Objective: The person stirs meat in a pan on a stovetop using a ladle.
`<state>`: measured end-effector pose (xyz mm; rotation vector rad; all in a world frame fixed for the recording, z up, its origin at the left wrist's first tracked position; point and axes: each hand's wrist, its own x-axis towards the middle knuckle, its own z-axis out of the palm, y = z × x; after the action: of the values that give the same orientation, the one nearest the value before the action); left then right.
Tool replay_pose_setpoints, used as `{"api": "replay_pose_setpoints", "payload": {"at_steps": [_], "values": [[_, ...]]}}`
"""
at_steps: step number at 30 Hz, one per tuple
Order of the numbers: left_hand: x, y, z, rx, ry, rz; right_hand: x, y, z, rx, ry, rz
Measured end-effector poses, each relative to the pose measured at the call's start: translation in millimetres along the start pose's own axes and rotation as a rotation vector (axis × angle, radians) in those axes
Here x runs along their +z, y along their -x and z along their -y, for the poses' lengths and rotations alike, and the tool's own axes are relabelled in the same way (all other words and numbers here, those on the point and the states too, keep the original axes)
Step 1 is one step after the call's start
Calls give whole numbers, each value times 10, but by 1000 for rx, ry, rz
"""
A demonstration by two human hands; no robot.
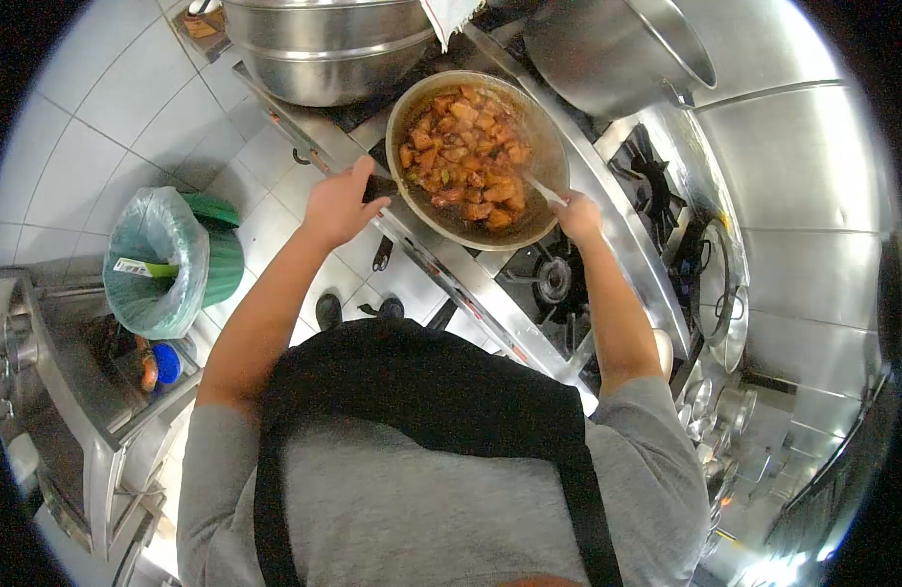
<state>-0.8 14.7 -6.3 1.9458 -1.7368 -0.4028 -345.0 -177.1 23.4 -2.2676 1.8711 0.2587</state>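
Note:
A wide round pan (402, 132) rests on the stove and holds brown, glazed chunks of food (465, 147) in dark sauce. My left hand (343, 203) is closed round the pan's dark handle (382, 186) at the pan's left side. At the right rim, my right hand (576, 215) grips a light-coloured utensil (544, 189), whose far end reaches into the food. The tip of the utensil cannot be made out among the chunks.
Large steel pots (333, 54) (607, 59) stand beyond the pan on both sides. Burners (552, 281) (651, 181) show at the right. A lined green bin (226, 259) is on the tiled floor at the left. Lids (715, 284) lean against the right wall.

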Motion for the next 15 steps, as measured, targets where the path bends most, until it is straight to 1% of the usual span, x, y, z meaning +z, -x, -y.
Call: {"api": "replay_pose_setpoints", "payload": {"at_steps": [1, 3, 6, 8, 11, 13, 15], "values": [[4, -4, -12, -13, -13, 11, -49, 46, 119, 16, 5, -34], [42, 17, -33, -37, -33, 36, -221, 257, 278, -24, 120, -119], [86, 67, -29, 16, -14, -21, -453, 553, 407, -88, 269, -197], [81, 75, -35, 20, 3, -11, -580, 711, 412, -151, 363, -230], [23, 88, -56, 8, 29, 25, -899, 932, 401, -146, 421, -244], [-3, 76, -65, 5, 35, 47, -1121, 961, 397, -37, 477, -169], [-6, 60, -66, 8, 28, 56, -1171, 861, 318, -15, 558, -124]]}}
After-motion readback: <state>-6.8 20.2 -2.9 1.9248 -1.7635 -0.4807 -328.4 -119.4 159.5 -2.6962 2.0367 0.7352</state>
